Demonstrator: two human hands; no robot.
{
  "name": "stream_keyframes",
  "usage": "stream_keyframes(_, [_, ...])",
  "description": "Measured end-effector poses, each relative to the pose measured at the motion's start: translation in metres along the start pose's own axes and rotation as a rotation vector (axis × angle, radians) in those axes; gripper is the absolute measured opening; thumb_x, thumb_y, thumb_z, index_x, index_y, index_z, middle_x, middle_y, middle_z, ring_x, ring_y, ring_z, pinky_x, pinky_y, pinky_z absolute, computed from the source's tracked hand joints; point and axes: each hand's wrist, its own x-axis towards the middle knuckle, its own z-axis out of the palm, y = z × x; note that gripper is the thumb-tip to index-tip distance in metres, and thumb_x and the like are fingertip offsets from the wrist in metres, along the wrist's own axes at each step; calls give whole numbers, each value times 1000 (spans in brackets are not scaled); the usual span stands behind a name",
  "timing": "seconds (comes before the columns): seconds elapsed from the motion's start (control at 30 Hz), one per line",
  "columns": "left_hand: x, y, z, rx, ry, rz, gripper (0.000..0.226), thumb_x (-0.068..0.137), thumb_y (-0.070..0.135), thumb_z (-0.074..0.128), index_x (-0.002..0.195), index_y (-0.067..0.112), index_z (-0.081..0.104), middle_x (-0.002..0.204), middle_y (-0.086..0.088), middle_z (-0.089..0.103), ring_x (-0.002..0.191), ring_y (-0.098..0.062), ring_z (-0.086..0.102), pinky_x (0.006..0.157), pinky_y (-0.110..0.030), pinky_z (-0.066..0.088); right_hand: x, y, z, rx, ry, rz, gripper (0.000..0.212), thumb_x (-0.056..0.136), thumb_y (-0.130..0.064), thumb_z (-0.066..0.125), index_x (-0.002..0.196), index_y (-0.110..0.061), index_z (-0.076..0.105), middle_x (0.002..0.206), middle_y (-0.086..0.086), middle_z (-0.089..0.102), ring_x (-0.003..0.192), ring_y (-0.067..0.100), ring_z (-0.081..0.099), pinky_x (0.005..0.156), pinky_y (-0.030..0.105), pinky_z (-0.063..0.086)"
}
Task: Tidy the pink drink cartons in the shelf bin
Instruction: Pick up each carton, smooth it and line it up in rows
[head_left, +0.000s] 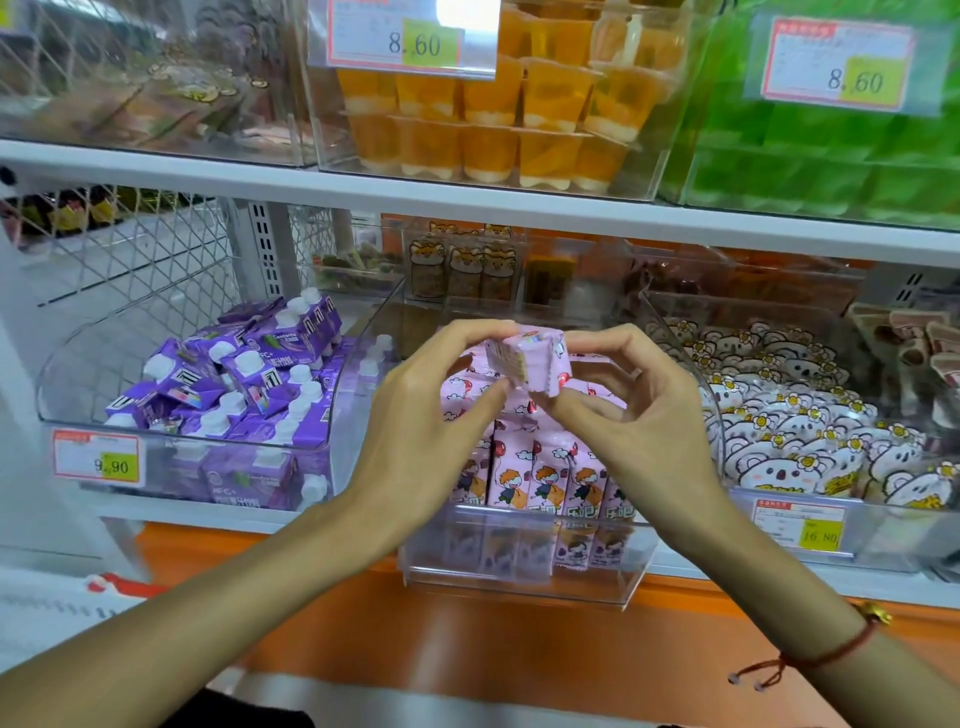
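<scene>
Centrally, the left hand (415, 410) and the right hand (634, 410) together pinch one pink carton (530, 361), fingers and thumbs curled round its opposite ends. It is held tilted above the clear shelf bin (519, 587), one end face turned toward the camera. Below the hands, the remaining pink cartons (540, 478) stand upright in a row at the bin's front, with others lying loosely on top behind them. A red cord bracelet (831, 649) circles the right wrist. To the left, a curved clear bin holds jumbled purple cartons (234, 374) with white caps, above a price tag (96, 460) reading 9.90. To the right lie white koala-print packets (795, 431). On the shelf above, orange jelly cups (483, 124) and green packs (821, 166) fill clear bins.
</scene>
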Motion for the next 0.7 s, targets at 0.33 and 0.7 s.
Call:
stream_keyframes(0.33, [5,13,4,-347,-118,-317,35,93,25,56,127,27,49,112,10,68,101,-5,67,80,-20,54,5,3,-7,-47,-72,36,25,94,-11,56,114,-21,65,114,-8,68,107,7,62,84,16,50])
stream_keyframes(0.7, [14,16,-3,-771,-137,-870,20,91,35,59,93,19,69,81,-2,76,71,-9,73,55,-17,54,6,9,-9,-92,-138,200,37,84,-48,59,118,-32,66,115,-15,67,100,6,64,86,24,54])
